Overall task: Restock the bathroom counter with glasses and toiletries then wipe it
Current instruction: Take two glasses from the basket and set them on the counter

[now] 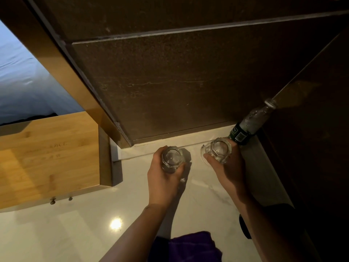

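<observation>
Far left of the frame: a wooden box (49, 157) stands on the pale counter (79, 224), clear of my working area.

Centre: my left hand (163, 178) grips the left glass (171, 158), fingers and thumb curled round its wall. The glass is upright, mouth toward the camera, near the dark back wall (170, 82). Whether its base touches the counter I cannot tell.

Right of centre: my right hand (227, 170) grips the right glass (217, 150) in the same manner, also upright. It sits slightly higher in the frame than the left glass, so nearer the wall. The two glasses are near each other but apart.

Further right: a bottle (249, 125) stands in the corner, just behind the right glass; contact cannot be confirmed.

Bottom centre: a purple cloth (190, 246) lies at the near edge.

Judgement: the placing step is in hand. Each glass lies directly within its own grip, long axis vertical, so the set-down is straight downward. The right hand has the tighter clearance, owing to the bottle.
</observation>
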